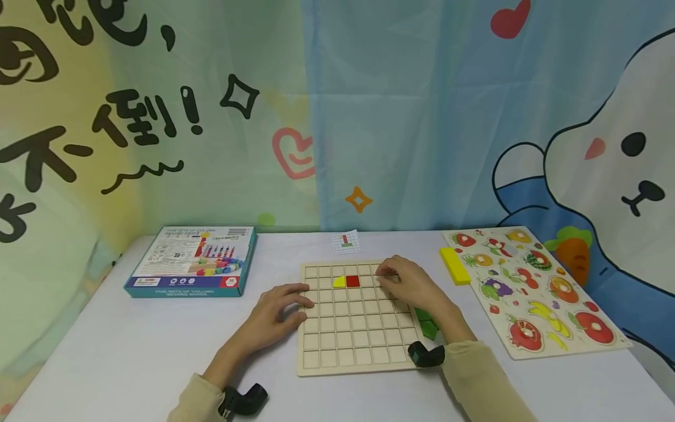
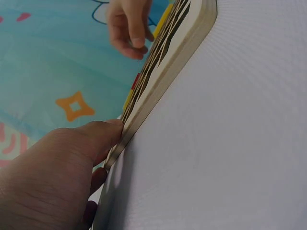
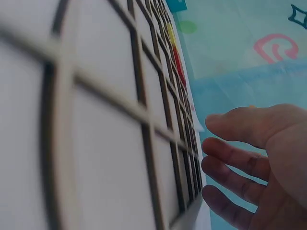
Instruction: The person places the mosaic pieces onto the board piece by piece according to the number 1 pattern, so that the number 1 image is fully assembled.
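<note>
A pale wooden grid board (image 1: 343, 341) lies on the white table. In an upper row of its cells, a yellow piece (image 1: 339, 282) sits beside a red square (image 1: 353, 281). My left hand (image 1: 276, 310) rests at the board's left edge, its fingertips over the rim; the left wrist view shows the thumb (image 2: 103, 134) against that edge. Over the upper right corner of the grid is my right hand (image 1: 413, 284), fingers slightly bent. Seen from the right wrist, the gap between its thumb and fingers (image 3: 230, 184) holds nothing.
Green pieces (image 1: 428, 328) lie by the board's right side, partly behind the right forearm. Farther right are a yellow block (image 1: 454, 266) and a fruit puzzle board (image 1: 503, 319). A small pattern card (image 1: 346, 241) lies behind the grid; a flat box (image 1: 190, 261) stands back left.
</note>
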Tool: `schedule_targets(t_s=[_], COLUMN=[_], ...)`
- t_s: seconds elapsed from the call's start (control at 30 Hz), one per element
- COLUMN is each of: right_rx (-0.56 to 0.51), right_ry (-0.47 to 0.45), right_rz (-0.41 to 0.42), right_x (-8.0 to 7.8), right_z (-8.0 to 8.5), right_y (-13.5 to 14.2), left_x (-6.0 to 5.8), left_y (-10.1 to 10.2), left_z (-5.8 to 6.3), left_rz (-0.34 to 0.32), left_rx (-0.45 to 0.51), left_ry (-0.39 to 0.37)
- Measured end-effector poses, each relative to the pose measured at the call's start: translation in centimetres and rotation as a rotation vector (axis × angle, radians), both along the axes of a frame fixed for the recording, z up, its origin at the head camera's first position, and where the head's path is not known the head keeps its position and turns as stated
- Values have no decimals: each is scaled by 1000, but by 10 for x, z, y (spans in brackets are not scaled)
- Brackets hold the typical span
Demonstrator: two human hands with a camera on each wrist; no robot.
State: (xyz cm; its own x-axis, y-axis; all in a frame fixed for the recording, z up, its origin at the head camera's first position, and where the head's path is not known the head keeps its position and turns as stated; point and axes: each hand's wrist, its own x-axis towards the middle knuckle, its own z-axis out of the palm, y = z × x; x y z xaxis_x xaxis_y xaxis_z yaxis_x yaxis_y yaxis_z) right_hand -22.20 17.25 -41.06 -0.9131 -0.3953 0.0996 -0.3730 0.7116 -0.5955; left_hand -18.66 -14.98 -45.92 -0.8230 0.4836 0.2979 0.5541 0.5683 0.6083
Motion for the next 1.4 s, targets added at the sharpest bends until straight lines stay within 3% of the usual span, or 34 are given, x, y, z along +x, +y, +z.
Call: schedule_targets(t_s=[0.77,1.13,1.4], right_rx=[58,102,130], right_ry=[-21,-32,-74], right_rz=[-84,-79,-144], right_x=[11,10,11], right_z=[-7,-6,-5], right_y=[66,71,70], left_x=[1,1,0], left_y=[0,-1,0], left_z=[-1,1,1], left_rz=[-6,-2,-5], left_rx=[3,3,7], left_ry=[-10,-6,-11])
